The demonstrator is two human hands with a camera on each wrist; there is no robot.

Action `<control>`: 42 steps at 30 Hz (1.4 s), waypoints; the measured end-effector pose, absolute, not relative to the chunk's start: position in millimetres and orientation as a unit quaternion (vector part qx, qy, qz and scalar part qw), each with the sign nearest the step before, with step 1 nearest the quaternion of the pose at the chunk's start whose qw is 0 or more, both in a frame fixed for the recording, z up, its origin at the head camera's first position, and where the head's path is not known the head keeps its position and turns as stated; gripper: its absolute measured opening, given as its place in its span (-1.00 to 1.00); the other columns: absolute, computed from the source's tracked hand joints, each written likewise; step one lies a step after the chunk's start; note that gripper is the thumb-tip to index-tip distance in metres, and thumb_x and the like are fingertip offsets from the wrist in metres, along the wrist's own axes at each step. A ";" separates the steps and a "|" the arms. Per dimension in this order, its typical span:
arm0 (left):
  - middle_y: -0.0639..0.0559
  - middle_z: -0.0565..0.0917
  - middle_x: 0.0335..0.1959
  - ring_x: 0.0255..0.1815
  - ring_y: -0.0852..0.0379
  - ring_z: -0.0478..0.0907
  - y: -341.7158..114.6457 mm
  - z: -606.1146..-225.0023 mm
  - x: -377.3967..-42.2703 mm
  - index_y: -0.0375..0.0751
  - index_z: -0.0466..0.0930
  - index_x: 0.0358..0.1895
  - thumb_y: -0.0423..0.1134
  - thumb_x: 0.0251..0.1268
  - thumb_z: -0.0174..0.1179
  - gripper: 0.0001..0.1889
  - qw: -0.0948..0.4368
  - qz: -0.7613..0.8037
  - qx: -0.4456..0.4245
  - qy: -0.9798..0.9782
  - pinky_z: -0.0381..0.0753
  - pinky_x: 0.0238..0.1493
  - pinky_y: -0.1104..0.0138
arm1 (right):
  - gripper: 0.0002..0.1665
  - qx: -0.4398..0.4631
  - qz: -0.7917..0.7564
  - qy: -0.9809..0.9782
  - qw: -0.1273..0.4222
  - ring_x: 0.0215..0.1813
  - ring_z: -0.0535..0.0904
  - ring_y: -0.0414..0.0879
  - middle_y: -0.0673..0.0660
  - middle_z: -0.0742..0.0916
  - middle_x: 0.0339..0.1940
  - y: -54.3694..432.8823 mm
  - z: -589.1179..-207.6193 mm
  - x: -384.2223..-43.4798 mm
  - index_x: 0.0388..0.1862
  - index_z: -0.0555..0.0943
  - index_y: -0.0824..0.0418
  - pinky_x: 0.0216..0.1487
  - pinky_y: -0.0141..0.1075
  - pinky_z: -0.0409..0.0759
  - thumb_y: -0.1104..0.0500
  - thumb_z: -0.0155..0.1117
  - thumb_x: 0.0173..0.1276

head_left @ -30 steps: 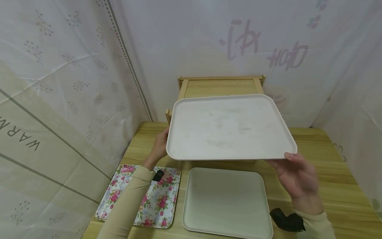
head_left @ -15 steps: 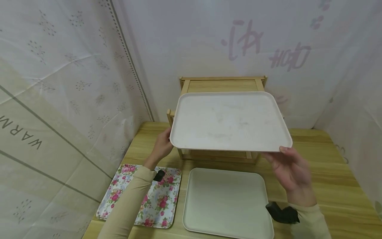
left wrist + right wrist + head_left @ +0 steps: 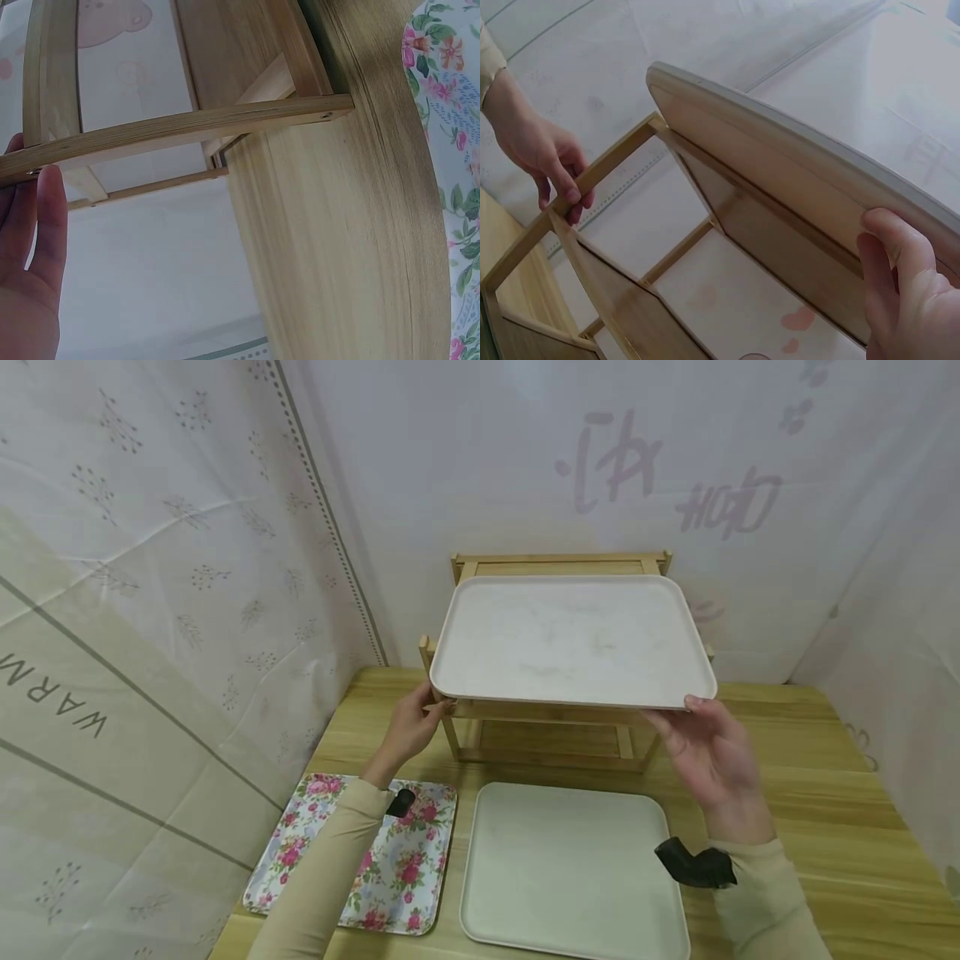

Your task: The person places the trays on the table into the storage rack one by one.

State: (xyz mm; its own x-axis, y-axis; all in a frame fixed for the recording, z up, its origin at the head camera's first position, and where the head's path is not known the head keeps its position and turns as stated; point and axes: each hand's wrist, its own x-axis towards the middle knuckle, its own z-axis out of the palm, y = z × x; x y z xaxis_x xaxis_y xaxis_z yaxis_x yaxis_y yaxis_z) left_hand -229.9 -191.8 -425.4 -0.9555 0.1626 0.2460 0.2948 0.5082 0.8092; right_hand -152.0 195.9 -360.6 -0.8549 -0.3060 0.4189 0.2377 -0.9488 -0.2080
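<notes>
A white rectangular tray [image 3: 573, 639] with rounded corners lies over the wooden rack [image 3: 551, 760], covering most of its upper shelf in the head view. My right hand [image 3: 708, 747] holds the tray at its front right corner, thumb on the rim and fingers beneath. Over at the rack's left side, my left hand [image 3: 408, 727] grips a wooden post, with thumb and fingers on opposite sides of the bar [image 3: 180, 127]. From the right wrist, the tray's underside [image 3: 780, 169] shows close above the rack's frame, its far end right at the frame's corner.
On the table [image 3: 810, 793], a floral tray [image 3: 408, 868] lies front left, partly behind my left sleeve. Beside it lies a pale green tray [image 3: 573, 872], in front of the rack. Printed fabric [image 3: 525, 460] hangs behind and on both sides.
The white tray has moved back and down over the rack, and its front edge now leaves the lower shelf in sight. My right hand moved with it; the left stayed near the post.
</notes>
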 end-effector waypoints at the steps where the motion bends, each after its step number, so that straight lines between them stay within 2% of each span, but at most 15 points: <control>1: -0.18 0.68 -0.07 -0.01 -0.07 0.65 -191.7 -425.3 -230.1 -0.27 0.54 -0.06 -0.30 0.42 0.10 -0.86 0.066 -0.480 -0.131 -0.865 0.69 -0.09 0.16 | -0.29 -0.226 -0.961 0.075 0.141 0.43 0.29 0.19 0.30 0.30 0.42 195.6 -360.3 -153.2 0.59 -0.13 0.08 0.44 -0.01 0.25 0.40 -0.64 0.48; 3: -0.17 0.68 -0.04 0.00 -0.06 0.65 -191.6 -425.2 -230.4 -0.25 0.54 -0.11 -0.30 0.42 0.11 -0.88 0.065 -0.479 -0.130 -0.866 0.69 -0.09 0.17 | -0.30 -0.217 -0.964 0.080 0.135 0.40 0.33 0.19 0.30 0.32 0.38 195.3 -359.6 -155.1 0.59 -0.11 0.08 0.42 -0.01 0.30 0.40 -0.62 0.49; 7: -0.17 0.69 -0.05 -0.01 -0.07 0.65 -191.7 -425.4 -230.6 -0.26 0.55 -0.06 -0.32 0.42 0.10 -0.86 0.065 -0.482 -0.131 -0.864 0.69 -0.10 0.15 | -0.33 -0.202 -0.966 0.109 0.121 0.35 0.37 0.16 0.29 0.34 0.36 195.2 -357.3 -157.1 0.57 -0.06 0.11 0.39 -0.03 0.36 0.40 -0.56 0.51; 8: -0.18 0.69 -0.05 -0.01 -0.07 0.66 -191.6 -425.4 -230.5 -0.26 0.55 -0.03 -0.32 0.42 0.10 -0.84 0.066 -0.483 -0.133 -0.863 0.69 -0.10 0.15 | -0.35 -0.196 -0.965 0.136 0.104 0.33 0.41 0.15 0.28 0.37 0.35 195.2 -356.0 -156.9 0.56 -0.02 0.17 0.37 -0.04 0.39 0.41 -0.52 0.51; 10: -0.18 0.69 -0.05 -0.03 -0.08 0.66 -191.7 -426.0 -230.5 -0.26 0.55 0.00 -0.32 0.43 0.09 -0.82 0.066 -0.485 -0.136 -0.862 0.69 -0.09 0.14 | -0.41 -0.178 -0.955 0.232 0.045 0.23 0.49 0.07 0.24 0.42 0.30 195.0 -352.4 -154.7 0.51 0.08 0.28 0.27 -0.10 0.51 0.44 -0.37 0.52; 12: -0.18 0.69 -0.05 -0.04 -0.08 0.66 -191.8 -426.4 -230.4 -0.27 0.55 -0.01 -0.31 0.43 0.09 -0.82 0.066 -0.485 -0.138 -0.861 0.69 -0.09 0.14 | -0.45 -0.141 -0.919 0.365 -0.037 0.17 0.52 -0.02 0.19 0.44 0.26 194.4 -348.3 -151.0 0.43 0.18 0.34 0.16 -0.22 0.60 0.45 -0.15 0.48; 14: -0.18 0.69 -0.05 -0.04 -0.08 0.66 -191.5 -426.6 -230.1 -0.27 0.55 -0.03 -0.30 0.43 0.09 -0.83 0.067 -0.486 -0.138 -0.861 0.69 -0.09 0.14 | -0.45 -0.082 -0.850 0.503 -0.129 0.12 0.52 -0.11 0.13 0.46 0.22 193.9 -344.6 -146.1 0.34 0.30 0.35 0.03 -0.39 0.63 0.46 0.10 0.37; 16: -0.17 0.69 -0.06 -0.04 -0.06 0.66 -191.4 -426.3 -229.8 -0.26 0.55 -0.05 -0.29 0.43 0.10 -0.85 0.067 -0.484 -0.134 -0.862 0.69 -0.09 0.14 | -0.39 -0.040 -0.777 0.598 -0.194 0.12 0.49 -0.14 0.09 0.44 0.21 193.5 -342.6 -141.5 0.28 0.37 0.30 -0.06 -0.51 0.62 0.47 0.26 0.25; 19: -0.16 0.70 -0.07 -0.04 -0.05 0.66 -191.1 -425.3 -229.5 -0.25 0.56 -0.08 -0.29 0.43 0.10 -0.86 0.066 -0.482 -0.129 -0.864 0.69 -0.09 0.13 | -0.43 -0.032 -0.671 0.690 -0.270 0.11 0.48 -0.14 0.06 0.43 0.23 193.3 -342.3 -137.7 0.16 0.49 0.40 -0.07 -0.60 0.58 0.50 0.36 0.12; 23: -0.15 0.69 -0.06 -0.03 -0.05 0.66 -190.8 -423.9 -229.0 -0.25 0.55 -0.08 -0.28 0.43 0.10 -0.86 0.064 -0.480 -0.125 -0.866 0.69 -0.08 0.12 | -0.61 -0.063 -0.567 0.749 -0.337 0.12 0.46 -0.16 0.03 0.46 0.19 193.1 -344.2 -136.5 -0.09 0.61 0.53 -0.04 -0.60 0.55 0.51 0.43 0.04; 27: -0.16 0.69 -0.06 -0.04 -0.05 0.66 -190.4 -423.5 -228.9 -0.26 0.55 -0.06 -0.28 0.43 0.10 -0.85 0.062 -0.481 -0.124 -0.866 0.69 -0.07 0.12 | -0.70 -0.051 -0.513 0.775 -0.367 0.15 0.42 -0.25 0.06 0.54 0.16 192.3 -344.9 -137.2 -0.23 0.67 0.45 -0.03 -0.55 0.42 0.43 0.50 0.00; 31: -0.17 0.69 -0.06 -0.06 -0.06 0.67 -190.4 -423.7 -228.9 -0.26 0.56 -0.05 -0.29 0.43 0.10 -0.84 0.063 -0.487 -0.121 -0.863 0.69 -0.08 0.13 | -0.70 -0.031 -0.480 0.793 -0.375 0.14 0.38 -0.36 0.20 0.59 0.16 191.3 -344.9 -139.1 -0.24 0.68 0.42 -0.10 -0.45 0.30 0.37 0.53 0.01; 36: -0.19 0.70 -0.07 -0.08 -0.07 0.68 -190.3 -424.3 -229.3 -0.29 0.55 -0.02 -0.30 0.42 0.11 -0.81 0.063 -0.495 -0.125 -0.857 0.69 -0.09 0.12 | -0.69 -0.026 -0.465 0.798 -0.381 0.07 0.35 -0.44 0.28 0.59 0.12 190.2 -344.4 -143.2 -0.23 0.67 0.43 -0.15 -0.44 0.24 0.34 0.52 0.04; 39: -0.19 0.70 -0.07 -0.09 -0.08 0.68 -190.1 -424.6 -229.4 -0.31 0.56 -0.01 -0.30 0.42 0.11 -0.80 0.064 -0.496 -0.128 -0.856 0.69 -0.10 0.10 | -0.69 -0.033 -0.455 0.800 -0.391 0.06 0.33 -0.40 0.34 0.60 0.09 190.0 -344.2 -147.9 -0.24 0.67 0.44 -0.11 -0.44 0.22 0.33 0.52 0.05; 42: -0.19 0.70 -0.07 -0.09 -0.08 0.68 -189.7 -424.6 -229.3 -0.31 0.56 -0.01 -0.30 0.42 0.11 -0.80 0.067 -0.498 -0.129 -0.855 0.69 -0.10 0.09 | -0.69 -0.037 -0.446 0.802 -0.396 0.10 0.38 -0.21 0.38 0.61 0.08 189.8 -343.5 -152.6 -0.25 0.66 0.46 -0.01 -0.34 0.21 0.31 0.53 0.05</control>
